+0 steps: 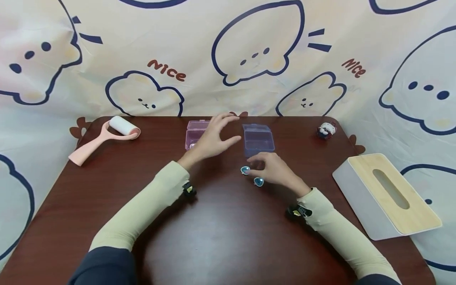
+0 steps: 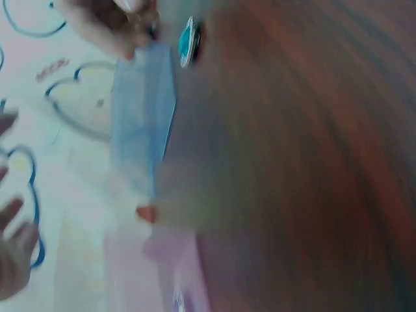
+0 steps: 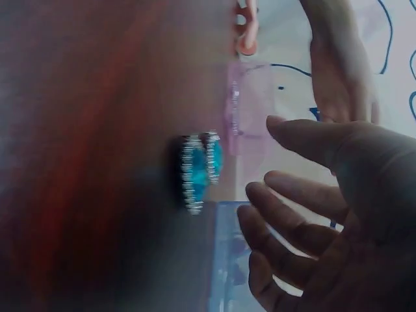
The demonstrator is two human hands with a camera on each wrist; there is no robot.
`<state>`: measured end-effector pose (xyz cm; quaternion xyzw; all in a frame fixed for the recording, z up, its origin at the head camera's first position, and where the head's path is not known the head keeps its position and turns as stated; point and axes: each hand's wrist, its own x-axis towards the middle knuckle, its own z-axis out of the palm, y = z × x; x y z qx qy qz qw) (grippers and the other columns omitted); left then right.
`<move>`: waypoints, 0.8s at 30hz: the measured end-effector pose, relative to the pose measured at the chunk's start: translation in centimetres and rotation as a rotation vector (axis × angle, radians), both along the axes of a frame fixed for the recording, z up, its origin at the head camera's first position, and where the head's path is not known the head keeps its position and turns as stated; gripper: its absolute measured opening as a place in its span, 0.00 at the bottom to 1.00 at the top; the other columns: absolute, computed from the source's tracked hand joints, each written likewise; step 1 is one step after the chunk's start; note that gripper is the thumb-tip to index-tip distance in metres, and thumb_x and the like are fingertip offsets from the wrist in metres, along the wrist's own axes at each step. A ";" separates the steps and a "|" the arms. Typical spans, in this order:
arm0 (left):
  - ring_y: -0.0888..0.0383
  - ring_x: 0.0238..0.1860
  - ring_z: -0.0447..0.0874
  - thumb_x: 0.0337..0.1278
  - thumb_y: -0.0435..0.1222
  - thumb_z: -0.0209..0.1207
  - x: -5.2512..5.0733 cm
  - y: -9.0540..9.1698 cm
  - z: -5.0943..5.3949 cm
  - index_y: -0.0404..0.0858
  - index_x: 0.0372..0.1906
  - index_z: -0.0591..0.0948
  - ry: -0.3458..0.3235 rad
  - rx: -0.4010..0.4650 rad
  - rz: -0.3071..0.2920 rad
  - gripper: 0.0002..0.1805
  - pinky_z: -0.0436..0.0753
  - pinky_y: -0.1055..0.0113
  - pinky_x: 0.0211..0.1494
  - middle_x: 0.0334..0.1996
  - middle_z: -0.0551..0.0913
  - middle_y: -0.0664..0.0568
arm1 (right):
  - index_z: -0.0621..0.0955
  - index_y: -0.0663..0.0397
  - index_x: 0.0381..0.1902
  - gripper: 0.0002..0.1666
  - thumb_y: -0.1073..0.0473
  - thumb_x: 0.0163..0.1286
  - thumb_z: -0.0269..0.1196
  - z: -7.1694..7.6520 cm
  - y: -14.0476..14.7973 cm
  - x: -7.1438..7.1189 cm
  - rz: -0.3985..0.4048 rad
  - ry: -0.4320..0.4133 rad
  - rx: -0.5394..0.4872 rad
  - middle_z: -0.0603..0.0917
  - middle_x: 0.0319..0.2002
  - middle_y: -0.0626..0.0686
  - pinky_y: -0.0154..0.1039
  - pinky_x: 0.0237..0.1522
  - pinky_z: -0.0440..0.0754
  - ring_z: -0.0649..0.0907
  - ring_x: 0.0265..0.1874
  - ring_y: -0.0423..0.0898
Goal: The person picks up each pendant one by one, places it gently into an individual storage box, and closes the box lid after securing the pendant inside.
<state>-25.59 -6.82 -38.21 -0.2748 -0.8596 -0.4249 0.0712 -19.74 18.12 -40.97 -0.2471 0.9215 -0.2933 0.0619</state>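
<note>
Two teal, gem-like ornaments edged with small clear stones lie on the table: one (image 1: 245,170) farther off, the other (image 1: 259,182) nearer. Over them hovers my right hand (image 1: 274,168), fingers loosely bent and apart from the ornaments in the right wrist view. A clear bluish-purple plastic box (image 1: 259,140) with its lid raised stands just beyond that hand. My left hand (image 1: 213,139) is in the air with fingers spread, holding nothing. It partly covers a clear pink box (image 1: 197,125), lid up, with something small and shiny (image 1: 192,146) inside.
A pink-handled lint roller (image 1: 103,137) lies at the back left. At the back right sits a small red-and-white figure (image 1: 325,130). A white tissue box with a wooden top (image 1: 360,166) stands at the right edge. A patterned cloth (image 1: 199,43) hangs behind the table.
</note>
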 end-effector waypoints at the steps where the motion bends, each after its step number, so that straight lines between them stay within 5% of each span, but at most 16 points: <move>1: 0.47 0.77 0.60 0.64 0.47 0.67 -0.1 0.7 -0.1 0.46 0.73 0.72 -0.026 -0.017 0.009 0.34 0.63 0.43 0.79 0.75 0.67 0.46 | 0.86 0.55 0.56 0.27 0.49 0.63 0.75 -0.3 0.1 0.1 -0.012 0.000 0.020 0.90 0.44 0.50 0.40 0.39 0.85 0.85 0.36 0.42; 4: 0.43 0.79 0.55 0.65 0.50 0.66 -0.8 2.5 -0.4 0.47 0.78 0.65 -0.160 -0.109 0.009 0.40 0.63 0.41 0.79 0.78 0.60 0.44 | 0.86 0.53 0.57 0.29 0.46 0.62 0.76 -1.0 0.1 0.0 -0.043 0.011 0.063 0.89 0.46 0.50 0.40 0.38 0.85 0.85 0.35 0.41; 8: 0.40 0.83 0.45 0.64 0.55 0.65 -2.0 3.9 -0.9 0.49 0.83 0.52 -0.368 -0.246 -0.075 0.50 0.60 0.37 0.80 0.82 0.48 0.41 | 0.86 0.51 0.59 0.33 0.41 0.60 0.76 -1.5 -0.1 -0.2 -0.060 0.039 0.166 0.87 0.47 0.51 0.43 0.39 0.86 0.85 0.39 0.44; 12: 0.39 0.84 0.39 0.63 0.56 0.65 -3.1 4.8 -1.5 0.49 0.84 0.45 -0.493 -0.309 -0.127 0.56 0.52 0.35 0.82 0.84 0.44 0.41 | 0.87 0.47 0.56 0.30 0.39 0.60 0.76 -1.7 -0.7 -0.4 -0.045 0.040 0.224 0.85 0.46 0.51 0.44 0.38 0.84 0.83 0.41 0.45; 17: 0.41 0.85 0.37 0.60 0.55 0.68 -4.0 5.5 -2.0 0.49 0.85 0.43 -0.579 -0.309 -0.130 0.58 0.47 0.35 0.83 0.84 0.44 0.43 | 0.89 0.43 0.49 0.22 0.42 0.61 0.76 -1.8 -1.0 -0.6 -0.039 0.038 0.203 0.84 0.42 0.48 0.38 0.32 0.80 0.82 0.36 0.42; 24: 0.42 0.82 0.55 0.60 0.52 0.70 -4.1 5.6 -2.6 0.43 0.84 0.47 -0.554 -0.218 -0.133 0.57 0.56 0.41 0.83 0.81 0.57 0.41 | 0.90 0.42 0.43 0.16 0.44 0.61 0.76 -1.9 -1.2 -0.6 -0.038 0.047 0.191 0.86 0.36 0.43 0.36 0.30 0.79 0.82 0.33 0.38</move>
